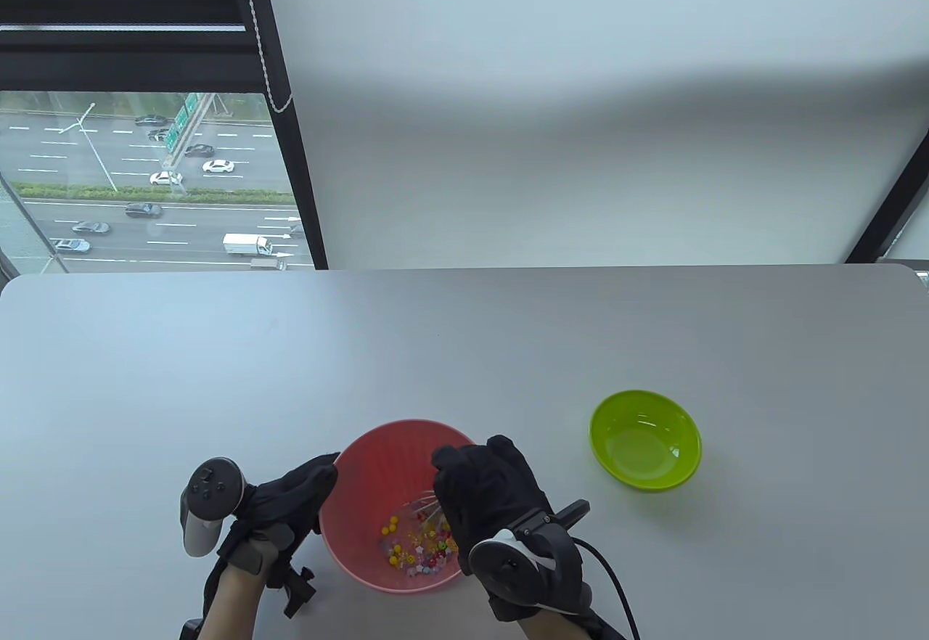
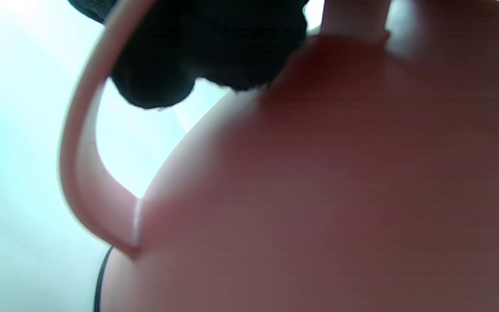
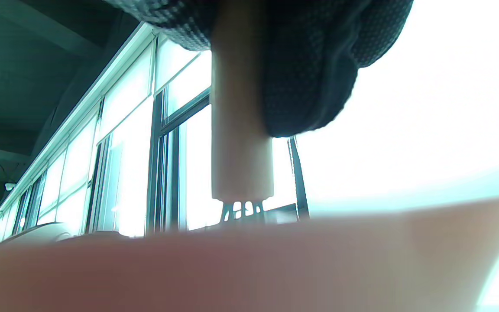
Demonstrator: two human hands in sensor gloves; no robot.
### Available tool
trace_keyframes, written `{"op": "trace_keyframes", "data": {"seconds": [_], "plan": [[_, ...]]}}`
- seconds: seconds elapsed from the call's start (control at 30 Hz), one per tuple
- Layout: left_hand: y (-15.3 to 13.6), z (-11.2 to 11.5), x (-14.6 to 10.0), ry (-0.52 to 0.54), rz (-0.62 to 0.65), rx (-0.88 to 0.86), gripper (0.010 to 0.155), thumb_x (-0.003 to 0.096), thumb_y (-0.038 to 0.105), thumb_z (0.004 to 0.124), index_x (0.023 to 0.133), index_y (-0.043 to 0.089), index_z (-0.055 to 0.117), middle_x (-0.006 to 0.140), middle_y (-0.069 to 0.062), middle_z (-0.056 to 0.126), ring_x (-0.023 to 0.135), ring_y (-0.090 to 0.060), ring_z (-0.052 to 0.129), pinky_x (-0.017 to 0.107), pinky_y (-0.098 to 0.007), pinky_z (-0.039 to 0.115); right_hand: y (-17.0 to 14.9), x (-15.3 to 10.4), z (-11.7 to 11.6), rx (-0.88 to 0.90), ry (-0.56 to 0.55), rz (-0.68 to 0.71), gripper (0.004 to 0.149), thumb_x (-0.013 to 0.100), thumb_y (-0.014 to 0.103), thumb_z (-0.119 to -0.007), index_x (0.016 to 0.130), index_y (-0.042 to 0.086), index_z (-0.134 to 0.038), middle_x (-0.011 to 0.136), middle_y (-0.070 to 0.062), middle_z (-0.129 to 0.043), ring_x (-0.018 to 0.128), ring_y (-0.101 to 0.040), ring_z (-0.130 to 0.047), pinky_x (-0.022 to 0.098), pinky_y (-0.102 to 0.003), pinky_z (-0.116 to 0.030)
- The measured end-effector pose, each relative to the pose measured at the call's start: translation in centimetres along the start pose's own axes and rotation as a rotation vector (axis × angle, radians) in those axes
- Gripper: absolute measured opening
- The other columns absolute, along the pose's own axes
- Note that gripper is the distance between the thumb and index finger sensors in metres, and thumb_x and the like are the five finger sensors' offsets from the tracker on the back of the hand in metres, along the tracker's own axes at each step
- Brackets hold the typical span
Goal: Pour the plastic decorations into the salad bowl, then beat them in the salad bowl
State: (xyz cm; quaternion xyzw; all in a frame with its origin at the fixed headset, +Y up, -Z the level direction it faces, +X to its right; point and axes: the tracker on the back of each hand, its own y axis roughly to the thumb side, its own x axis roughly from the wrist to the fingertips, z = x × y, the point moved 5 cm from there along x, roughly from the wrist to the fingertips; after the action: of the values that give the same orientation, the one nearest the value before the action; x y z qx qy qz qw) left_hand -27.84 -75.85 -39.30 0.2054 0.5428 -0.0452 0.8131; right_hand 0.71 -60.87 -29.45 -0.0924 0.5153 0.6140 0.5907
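The pink salad bowl stands near the table's front edge, with small multicoloured plastic decorations heaped on its bottom. My left hand grips its left rim; in the left wrist view the gloved fingers curl over the bowl's loop handle beside the outer wall. My right hand hovers over the bowl's right side and holds a whisk, whose wires reach down among the decorations. The right wrist view shows the whisk's pale handle inside my fingers, above the bowl's blurred rim.
An empty lime-green bowl sits to the right of the pink one. The grey table ends at a window and a white blind behind. A black cable trails from my right wrist.
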Motion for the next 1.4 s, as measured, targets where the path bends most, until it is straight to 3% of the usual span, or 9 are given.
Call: {"op": "trace_keyframes", "data": {"seconds": [0.17,0.3,0.53,0.77,1.2,1.4], "plan": [[0.0,0.0,0.0,-0.001,-0.001,-0.001,0.078,0.0562,0.069,0.058,0.096,0.004,0.075,0.039,-0.001,0.094,0.054,-0.033,0.095,0.071,-0.062,0.057,-0.4,0.1,-0.1,0.12,0.02,-0.028,0.04,0.059,0.043,-0.067,0.096,0.028,-0.061,0.078,0.004,-0.083,0.04,-0.018,-0.1,0.07,-0.047,-0.069],[0.0,0.0,0.0,0.0,-0.001,0.001,0.078,0.0561,0.069,0.058,0.096,0.005,0.076,0.039,-0.001,0.094,0.054,-0.033,0.095,0.071,-0.062,0.057,-0.6,0.1,-1.4,0.277,0.078,-0.066,0.04,0.059,0.041,-0.071,0.095,0.026,-0.063,0.082,0.001,-0.082,0.045,-0.022,-0.102,0.07,-0.049,-0.068],[0.0,0.0,0.0,0.0,-0.001,0.001,0.078,0.0561,0.069,0.058,0.096,0.004,0.076,0.039,-0.002,0.094,0.054,-0.033,0.095,0.071,-0.062,0.057,-0.3,0.1,-1.7,0.199,0.082,-0.043,0.04,0.058,0.04,-0.075,0.094,0.028,-0.065,0.088,0.001,-0.081,0.055,-0.023,-0.105,0.071,-0.048,-0.068],[0.0,0.0,0.0,0.001,0.0,0.002,0.078,0.0561,0.069,0.058,0.096,0.004,0.075,0.039,-0.001,0.094,0.054,-0.033,0.095,0.071,-0.062,0.057,0.4,0.0,-1.3,0.061,0.05,0.002,0.04,0.058,0.041,-0.073,0.094,0.028,-0.063,0.089,0.002,-0.08,0.057,-0.022,-0.103,0.072,-0.048,-0.067],[0.0,0.0,0.0,0.002,0.001,0.003,0.078,0.0561,0.069,0.058,0.096,0.004,0.075,0.039,-0.001,0.094,0.054,-0.033,0.095,0.071,-0.061,0.057,0.2,-0.2,-0.4,-0.03,-0.001,0.005,0.04,0.059,0.042,-0.069,0.095,0.027,-0.061,0.083,0.003,-0.081,0.048,-0.021,-0.1,0.071,-0.048,-0.066],[0.0,0.0,0.0,0.002,0.001,0.003,0.078,0.0562,0.069,0.058,0.096,0.004,0.075,0.039,-0.002,0.094,0.054,-0.033,0.095,0.071,-0.062,0.057,-0.1,-0.1,-0.1,0.064,-0.001,-0.017,0.04,0.059,0.043,-0.068,0.095,0.026,-0.061,0.077,0.004,-0.084,0.04,-0.018,-0.1,0.069,-0.047,-0.069]]}}
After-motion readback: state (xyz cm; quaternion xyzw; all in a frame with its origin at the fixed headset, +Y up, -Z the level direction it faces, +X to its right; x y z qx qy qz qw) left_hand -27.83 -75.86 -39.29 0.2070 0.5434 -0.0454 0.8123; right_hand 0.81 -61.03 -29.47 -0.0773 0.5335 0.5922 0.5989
